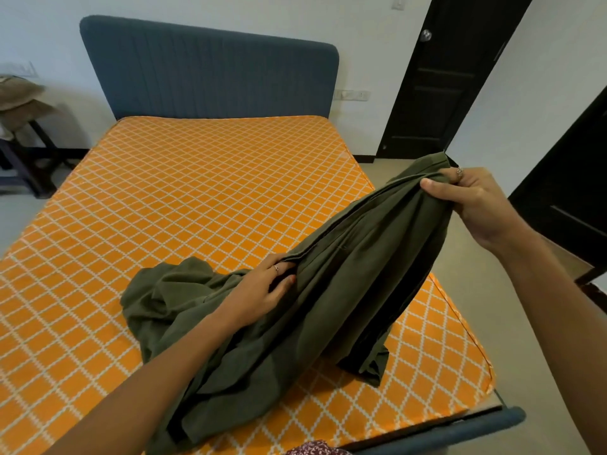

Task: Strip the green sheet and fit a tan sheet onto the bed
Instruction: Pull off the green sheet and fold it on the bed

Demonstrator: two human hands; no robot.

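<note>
The green sheet [345, 284] is off the mattress [184, 198] and gathered into long folds, most of it heaped on the near right part of the bed. The right hand [476, 201] holds one bunched end raised above the bed's right edge, its grip closed tight with thumb over the folds. The left hand [262, 290] rests lower on the cloth, fingers tucked into a fold; its grip seems to pinch the fabric, though the fingertips are hidden. Tan cloth [19, 100], possibly the tan sheet, lies on a dark stool [29, 159] at far left.
</note>
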